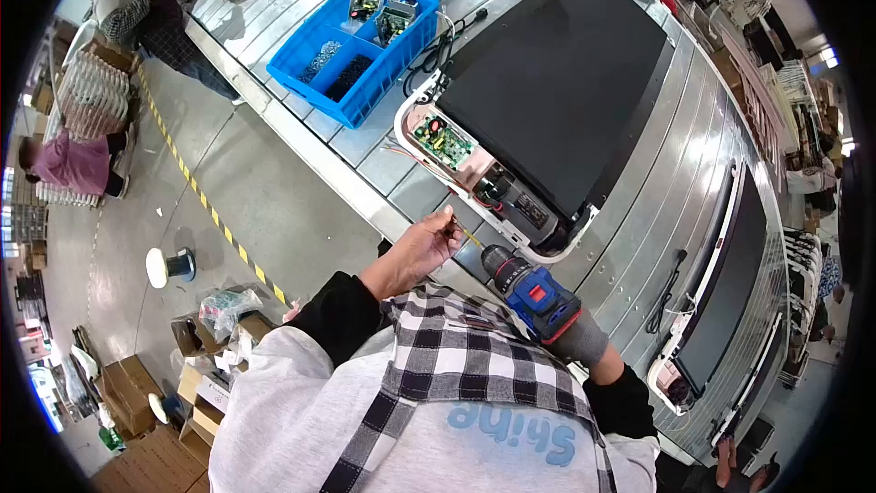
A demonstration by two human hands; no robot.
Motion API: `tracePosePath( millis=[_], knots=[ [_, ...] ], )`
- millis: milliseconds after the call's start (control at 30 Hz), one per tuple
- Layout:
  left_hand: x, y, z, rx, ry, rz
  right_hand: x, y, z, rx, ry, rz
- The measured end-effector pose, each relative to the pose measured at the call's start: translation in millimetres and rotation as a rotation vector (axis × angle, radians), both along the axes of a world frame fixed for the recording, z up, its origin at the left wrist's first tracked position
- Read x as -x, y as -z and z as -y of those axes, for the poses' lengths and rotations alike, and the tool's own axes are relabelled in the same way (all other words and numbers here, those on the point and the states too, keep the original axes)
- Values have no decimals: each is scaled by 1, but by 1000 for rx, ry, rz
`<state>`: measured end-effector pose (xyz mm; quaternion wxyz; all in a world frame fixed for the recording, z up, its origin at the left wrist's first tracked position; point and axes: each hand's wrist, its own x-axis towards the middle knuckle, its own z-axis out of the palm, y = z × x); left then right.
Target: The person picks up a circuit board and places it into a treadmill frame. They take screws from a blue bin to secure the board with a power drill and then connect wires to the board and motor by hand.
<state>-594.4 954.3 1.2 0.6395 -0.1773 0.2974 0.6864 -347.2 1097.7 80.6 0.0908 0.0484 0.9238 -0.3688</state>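
My right hand (581, 340), in a grey glove, is wrapped round the grip of a blue and black cordless drill (538, 295). A long yellowish bit (472, 237) points from its chuck toward my left hand (427, 245). My bare left hand is closed in a pinch at the bit's tip; whatever small thing it holds is hidden. Just beyond lies a treadmill (557, 82) with a black belt and white frame. Its end compartment is uncovered, showing a green circuit board (443, 141), a dark motor (525, 210) and loose wires.
A blue divided bin (358, 114) holds circuit boards and two heaps of small fasteners. More treadmills (725, 292) lie along the metal conveyor table (630, 246) at right. A white-topped stool (157, 268) and cardboard boxes (128, 393) stand left. Other people work around the line.
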Motion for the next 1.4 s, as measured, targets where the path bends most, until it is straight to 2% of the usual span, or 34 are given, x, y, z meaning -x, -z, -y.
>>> tracePosePath(
  millis=[67, 100, 167, 200, 267, 300, 333, 433, 533, 600, 633, 733, 800, 833, 1000, 1133, 1200, 1233, 1267, 1300, 1367, 1400],
  knots=[
    [12, 2, 3, 119, 45, 37, 30, 8, -2, -2, 48, -20],
    [22, 20, 11, 84, 28, 135, 48, 8, -3, -3, 72, -30],
    [44, 55, 23, 189, -27, -109, 100, -8, -2, 340, 356, -154],
    [65, 54, 25, 161, -64, -134, 116, 1, -9, 490, 431, -13],
    [109, 44, 25, 256, -143, -470, 172, -15, -15, 471, 574, 166],
    [138, 38, 24, 202, -205, -564, 194, -7, -25, 533, 553, 308],
    [165, 22, 18, 259, -228, -716, 213, 7, -33, 595, 534, 451],
    [241, 15, 6, 229, -271, -1154, 270, -3, -38, 598, 599, 575],
    [295, 21, -10, 327, -171, -1621, 295, -3, -40, 594, 653, 644],
    [319, 34, -16, 356, -17, -2012, 305, -7, -38, 576, 674, 674],
    [325, 42, -16, 418, 120, -2115, 305, -4, -40, 540, 641, 705],
    [326, 50, -18, 526, 269, -2312, 303, 6, -43, 470, 597, 739],
    [327, 42, -21, 513, 69, -2422, 309, -1, -44, 504, 619, 776],
    [327, 39, -21, 510, 42, -2410, 311, -2, -46, 520, 627, 793],
    [331, 36, -22, 505, 52, -2360, 322, -3, -53, 258, 501, 770],
    [330, 28, -24, 521, 103, -2281, 333, 0, -58, 235, 409, 815],
    [331, 23, -24, 545, 17, -2287, 334, 4, -60, 338, 455, 897],
    [336, 23, -22, 505, -99, -2283, 334, 5, -60, 390, 481, 934],
    [338, 21, -19, 644, -162, -2262, 331, 10, -59, 283, 396, 885],
    [341, 22, -15, 793, -282, -2212, 326, 18, -59, 175, 312, 832],
    [350, 26, -5, 1154, -423, -1996, 326, 15, -59, 174, 240, 854],
    [363, 44, 4, 1071, -540, -1656, 324, 15, -60, 190, 244, 837]
  ],
)
